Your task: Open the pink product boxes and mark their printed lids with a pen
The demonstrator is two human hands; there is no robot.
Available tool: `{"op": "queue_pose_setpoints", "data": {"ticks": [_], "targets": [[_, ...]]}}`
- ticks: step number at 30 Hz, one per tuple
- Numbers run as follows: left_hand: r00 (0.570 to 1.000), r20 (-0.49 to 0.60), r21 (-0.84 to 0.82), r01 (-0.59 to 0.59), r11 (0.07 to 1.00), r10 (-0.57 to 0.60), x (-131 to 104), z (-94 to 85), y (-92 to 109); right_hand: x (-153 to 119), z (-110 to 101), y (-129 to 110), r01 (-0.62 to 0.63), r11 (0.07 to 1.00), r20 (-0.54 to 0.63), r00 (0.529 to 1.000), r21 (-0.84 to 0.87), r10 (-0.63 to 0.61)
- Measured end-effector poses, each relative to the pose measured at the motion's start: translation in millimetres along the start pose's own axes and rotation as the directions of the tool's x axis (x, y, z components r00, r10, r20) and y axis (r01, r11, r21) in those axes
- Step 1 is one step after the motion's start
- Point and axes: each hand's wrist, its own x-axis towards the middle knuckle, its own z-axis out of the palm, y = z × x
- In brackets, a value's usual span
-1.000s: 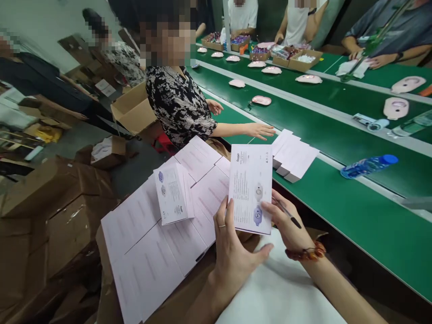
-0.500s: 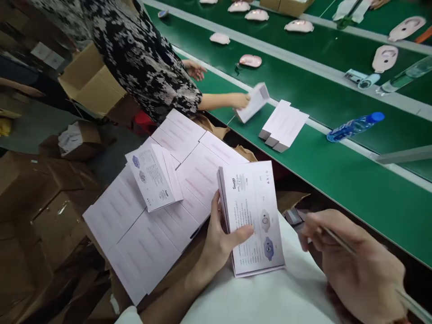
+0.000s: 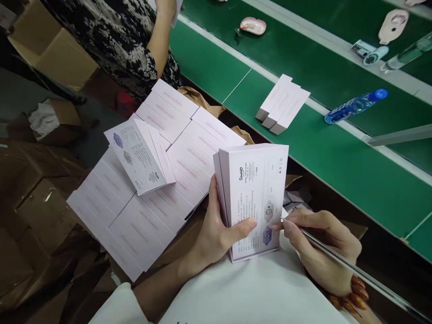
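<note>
The left hand (image 3: pixel 216 234) pinches the box (image 3: pixel 254 200) upright at six o'clock while right fingers (image 3: pixel 293 225) pinch a pen (image 3: pixel 337 258); a loose grip could skew the mark.

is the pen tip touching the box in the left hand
Touching. The head view shows the pen tip meeting the printed face of the box, which the left hand holds upright.

A factory packing line: a green conveyor belt (image 3: pixel 303 49) carrying pink devices (image 3: pixel 252 25), stacked white product boxes (image 3: pixel 158 180), and brown cartons (image 3: pixel 50 49).
</note>
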Motion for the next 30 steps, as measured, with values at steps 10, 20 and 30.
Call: {"op": "queue_pose_setpoints", "data": {"ticks": [10,20,30], "targets": [[0.999,0.031,0.024,-0.01,1.0,0.009,-1.8,2.0,-3.6,-4.5,-1.1,1.5,0.028,0.996,0.015,1.0,-0.087,-0.027],[0.999,0.01,-0.071,0.046,0.996,-0.045,-0.5,7.7,9.6,-24.1,2.1,7.9,-0.191,0.973,-0.149,0.966,0.13,0.209],[0.999,0.019,-0.031,0.039,0.999,-0.039,1.0,8.4,15.4,-21.1,12.3,17.9,-0.052,0.998,-0.212,0.976,-0.045,0.041]]}}
